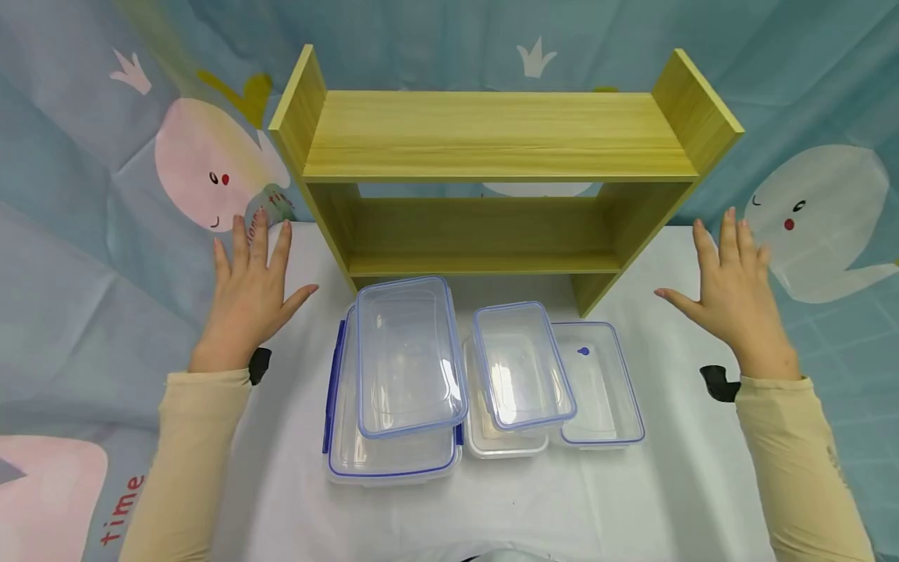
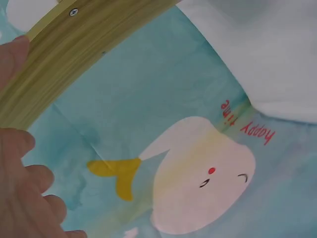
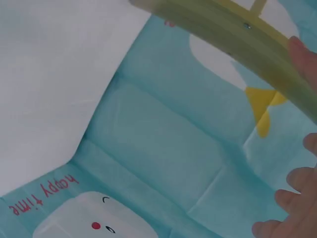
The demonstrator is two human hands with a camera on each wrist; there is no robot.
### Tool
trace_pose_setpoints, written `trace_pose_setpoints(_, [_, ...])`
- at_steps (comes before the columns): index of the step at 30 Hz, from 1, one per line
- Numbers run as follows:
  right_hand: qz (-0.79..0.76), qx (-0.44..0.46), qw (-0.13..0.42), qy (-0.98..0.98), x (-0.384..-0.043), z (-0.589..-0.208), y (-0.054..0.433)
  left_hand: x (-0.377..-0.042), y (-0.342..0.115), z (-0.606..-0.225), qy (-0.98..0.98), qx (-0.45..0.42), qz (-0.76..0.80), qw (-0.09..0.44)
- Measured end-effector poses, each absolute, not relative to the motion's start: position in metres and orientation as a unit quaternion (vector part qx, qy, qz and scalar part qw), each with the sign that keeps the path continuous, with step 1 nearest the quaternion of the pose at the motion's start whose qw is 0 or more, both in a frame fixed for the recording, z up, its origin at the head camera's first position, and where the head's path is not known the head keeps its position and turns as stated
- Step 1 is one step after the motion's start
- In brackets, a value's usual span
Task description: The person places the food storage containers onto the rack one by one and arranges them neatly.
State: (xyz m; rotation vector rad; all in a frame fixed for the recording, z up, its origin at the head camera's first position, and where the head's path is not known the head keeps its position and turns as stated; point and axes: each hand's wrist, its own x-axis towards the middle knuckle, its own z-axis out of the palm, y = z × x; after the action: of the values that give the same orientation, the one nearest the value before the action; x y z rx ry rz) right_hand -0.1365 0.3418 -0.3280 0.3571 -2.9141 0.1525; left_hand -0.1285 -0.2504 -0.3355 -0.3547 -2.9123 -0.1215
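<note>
Both hands are held up at the sides with fingers straight and hold nothing. In the head view my left hand [image 1: 247, 300] is left of the shelf and the containers, my right hand [image 1: 737, 297] to the right of them. A large clear container [image 1: 393, 460] with blue clips lies at the left, and a clear container with a pale blue rim [image 1: 410, 359] rests tilted on it. Beside them, a smaller blue-rimmed container [image 1: 523, 367] leans over a clear one [image 1: 502, 449]. A third container [image 1: 604, 390] with a small blue tab is at the right.
A two-level wooden shelf [image 1: 502, 136] stands at the back, behind the containers. They lie on a white-covered table [image 1: 520, 507]. A blue curtain [image 1: 435, 47] printed with cartoon whales hangs behind and at both sides. Each wrist carries a dark strap piece.
</note>
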Motion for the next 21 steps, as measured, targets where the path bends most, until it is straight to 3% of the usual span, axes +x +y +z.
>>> trace_pose_setpoints(5, [0.116,0.115,0.112,-0.98,-0.123,-0.329,0.334,-0.123,-0.247,-0.336,-0.979,-0.113,-0.101,0.139])
trace_pose_setpoints(11, [0.255,0.138,0.18,-0.94,-0.095,-0.344,0.311,-0.121,-0.238,-0.331,-0.924,-0.164,-0.2,0.281])
trace_pose_setpoints(16, [0.329,0.205,0.241,-0.89,-0.073,-0.372,0.28,-0.128,-0.222,-0.315,-0.859,-0.151,-0.315,0.375])
trace_pose_setpoints(21, [0.381,0.251,0.19,-0.869,-0.059,-0.394,0.261,-0.142,-0.198,-0.295,-0.792,-0.124,-0.412,0.433])
